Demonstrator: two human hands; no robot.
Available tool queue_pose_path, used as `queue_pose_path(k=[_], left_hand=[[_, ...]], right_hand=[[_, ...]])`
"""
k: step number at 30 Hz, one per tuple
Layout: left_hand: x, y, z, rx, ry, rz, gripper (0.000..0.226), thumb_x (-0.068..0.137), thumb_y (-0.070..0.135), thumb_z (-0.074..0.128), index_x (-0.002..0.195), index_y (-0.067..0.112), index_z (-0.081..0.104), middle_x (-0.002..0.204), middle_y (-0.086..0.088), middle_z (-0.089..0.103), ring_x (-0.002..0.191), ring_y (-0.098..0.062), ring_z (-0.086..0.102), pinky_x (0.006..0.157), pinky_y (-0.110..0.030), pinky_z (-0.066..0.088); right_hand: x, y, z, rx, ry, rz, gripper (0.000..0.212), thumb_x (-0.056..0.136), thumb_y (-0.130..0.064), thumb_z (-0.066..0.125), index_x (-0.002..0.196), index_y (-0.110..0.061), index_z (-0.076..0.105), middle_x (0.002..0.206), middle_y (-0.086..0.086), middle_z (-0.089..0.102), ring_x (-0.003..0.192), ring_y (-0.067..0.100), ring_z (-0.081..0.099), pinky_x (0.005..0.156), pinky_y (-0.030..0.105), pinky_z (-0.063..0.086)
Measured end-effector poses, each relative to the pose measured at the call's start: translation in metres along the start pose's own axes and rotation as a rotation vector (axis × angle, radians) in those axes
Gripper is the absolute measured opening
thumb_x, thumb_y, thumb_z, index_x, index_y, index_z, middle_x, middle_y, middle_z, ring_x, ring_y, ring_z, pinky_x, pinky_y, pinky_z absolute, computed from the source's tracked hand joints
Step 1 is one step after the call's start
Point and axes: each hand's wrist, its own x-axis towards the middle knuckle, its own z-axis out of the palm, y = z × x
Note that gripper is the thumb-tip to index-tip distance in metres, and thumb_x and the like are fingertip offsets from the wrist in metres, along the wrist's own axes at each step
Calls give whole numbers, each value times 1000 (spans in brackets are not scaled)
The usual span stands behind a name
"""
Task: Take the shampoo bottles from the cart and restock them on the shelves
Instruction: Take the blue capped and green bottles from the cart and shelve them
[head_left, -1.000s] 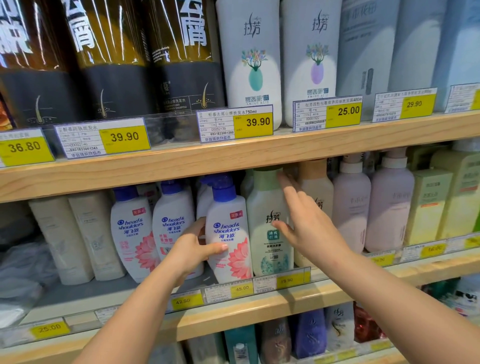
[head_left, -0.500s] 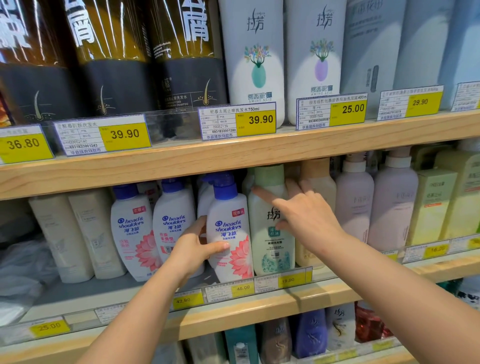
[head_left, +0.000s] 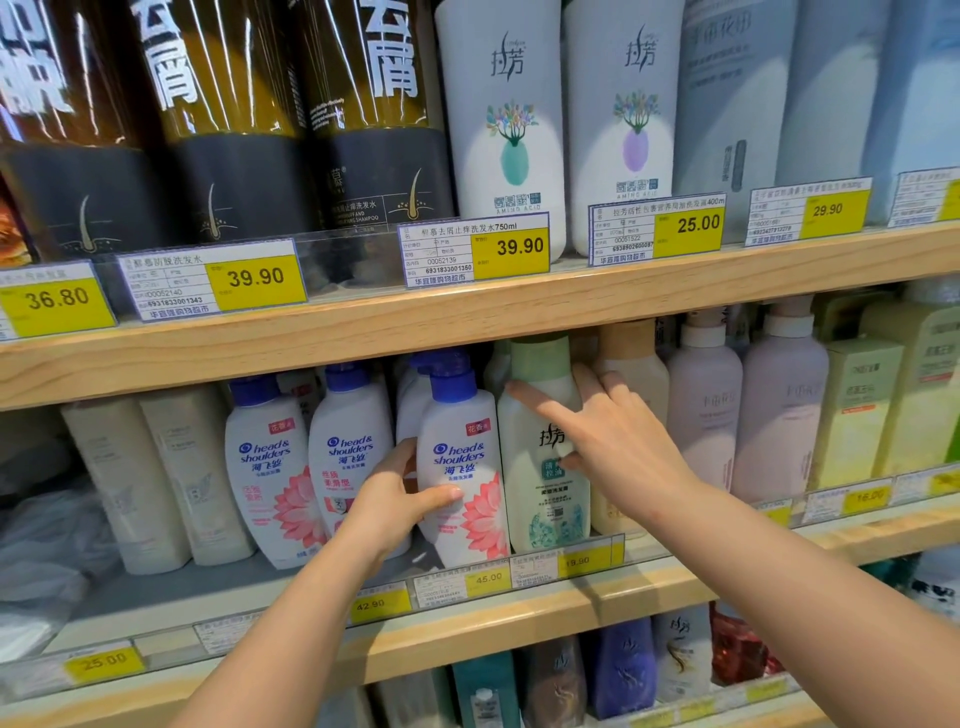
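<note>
A long light wooden shelf board (head_left: 363, 338) is running across the view, carrying yellow price tags (head_left: 511, 248) along its front edge. Above that board, tall dark brown-and-black plastic shampoo bottles (head_left: 228, 130) are standing at the left, with tall white bottles printed with a flower vase (head_left: 511, 124) to their right. Below the board, on the next shelf down, a row of white plastic shampoo bottles with blue pump caps and pink flower prints is standing upright; the foremost white blue-capped bottle (head_left: 462, 467) is sitting just under the board's middle, touching a white bottle with a pale green cap (head_left: 543, 447) on its right. Pale lilac pump bottles (head_left: 779, 400) are standing further right under the board.

The left hand (head_left: 395, 504) is gripping the foremost blue-capped bottle, thumb lying across its front label and fingers curling behind its left side. The right hand (head_left: 618, 447) is resting on the green-capped bottle with fingers (head_left: 540, 408) straight and spread, the forefinger reaching across its shoulder; whether the thumb is pressing the label seems likely but is partly hidden.
</note>
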Motion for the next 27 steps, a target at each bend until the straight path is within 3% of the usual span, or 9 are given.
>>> queue_pose_path(k=[4, 8, 11, 15, 19, 23, 25, 27], left_hand=[[-4, -1, 3, 25, 11, 41, 46, 81, 11, 63, 123, 10, 43, 120, -10, 59, 97, -15, 52, 77, -21, 44], [-3, 2, 2, 53, -24, 42, 44, 83, 13, 61, 123, 11, 42, 120, -9, 58, 96, -14, 51, 78, -22, 41], [-1, 3, -1, 66, -58, 39, 42, 83, 13, 61, 121, 12, 41, 118, -9, 59, 93, -14, 53, 67, -17, 43], [-1, 1, -1, 79, -53, 39, 44, 83, 15, 61, 122, 12, 42, 119, -8, 58, 95, -16, 53, 78, -26, 41], [0, 0, 2, 153, -26, 49, 45, 83, 21, 62, 122, 10, 42, 117, -9, 59, 100, -20, 54, 79, -26, 40], [-5, 1, 6, 242, 35, -5, 25, 84, 26, 60, 92, 4, 51, 89, -8, 61, 75, -16, 53, 57, -21, 39], [-9, 0, 10, 218, 79, 11, 38, 82, 22, 62, 110, 1, 48, 105, -8, 61, 90, -21, 57, 72, -26, 44], [-17, 1, 14, 214, 126, 19, 53, 82, 19, 63, 124, 3, 34, 120, -11, 53, 110, -26, 52, 86, -32, 41]], right_hand=[[-5, -3, 1, -13, 1, 16, 76, 93, -20, 48, 142, -39, -7, 73, 5, 33, 102, 27, 40, 73, 32, 24], [-8, -6, 2, -5, -12, 37, 78, 92, -23, 49, 142, -38, -8, 102, 13, 48, 108, 28, 37, 83, 34, 33], [-11, -10, 4, 9, -20, 62, 80, 91, -21, 50, 142, -37, -10, 109, 13, 46, 108, 29, 35, 86, 33, 33], [-16, -13, 4, 13, -44, 69, 83, 89, -25, 53, 142, -37, -10, 125, 14, 38, 114, 29, 32, 90, 33, 33], [-24, -12, 2, 60, -80, 53, 81, 89, -29, 53, 143, -36, -7, 127, 11, 34, 119, 28, 30, 92, 32, 32], [-32, -11, 2, 87, -118, 46, 78, 88, -28, 55, 143, -34, 0, 139, 11, 23, 127, 27, 25, 98, 35, 30], [-36, -8, 2, 85, -134, 34, 79, 87, -29, 56, 143, -34, 1, 142, 11, 19, 128, 27, 23, 100, 35, 29], [-41, -3, 0, 97, -145, 13, 79, 87, -30, 56, 143, -34, 1, 146, 9, 15, 130, 27, 21, 102, 35, 28]])
